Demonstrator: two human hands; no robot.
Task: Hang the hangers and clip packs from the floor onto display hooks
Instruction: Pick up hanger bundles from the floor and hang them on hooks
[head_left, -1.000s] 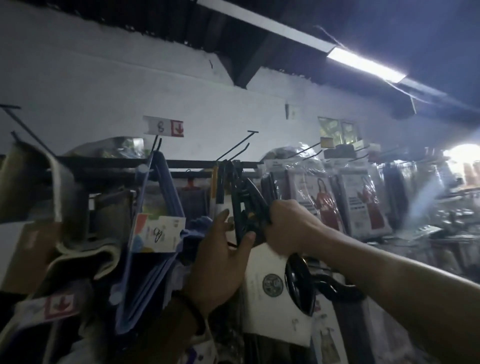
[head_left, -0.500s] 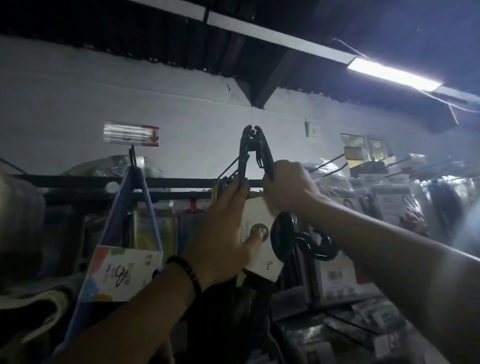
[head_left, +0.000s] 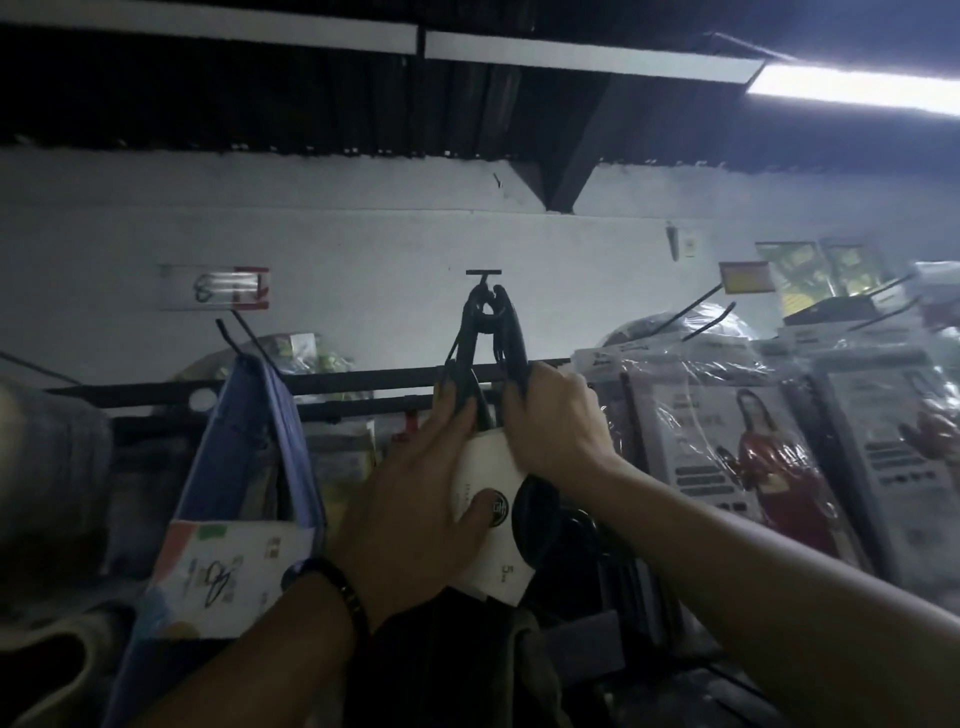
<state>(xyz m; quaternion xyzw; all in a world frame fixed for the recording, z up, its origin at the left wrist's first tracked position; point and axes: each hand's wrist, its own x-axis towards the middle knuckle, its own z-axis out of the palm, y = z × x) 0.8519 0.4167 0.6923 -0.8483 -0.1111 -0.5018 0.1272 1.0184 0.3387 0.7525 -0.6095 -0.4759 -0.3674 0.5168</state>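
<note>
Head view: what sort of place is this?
Probably a retail shop's display wall: wire hooks jut from a rail, bagged packs hang in rows, a small tag sits above blue hangers, and the left hand and right hand hold a black hanger pack at one hook.

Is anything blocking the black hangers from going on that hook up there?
Nothing visible blocks them. The bundle of black plastic hangers has its tops right at the black metal display hook, with both the left hand and right hand holding it.
</note>
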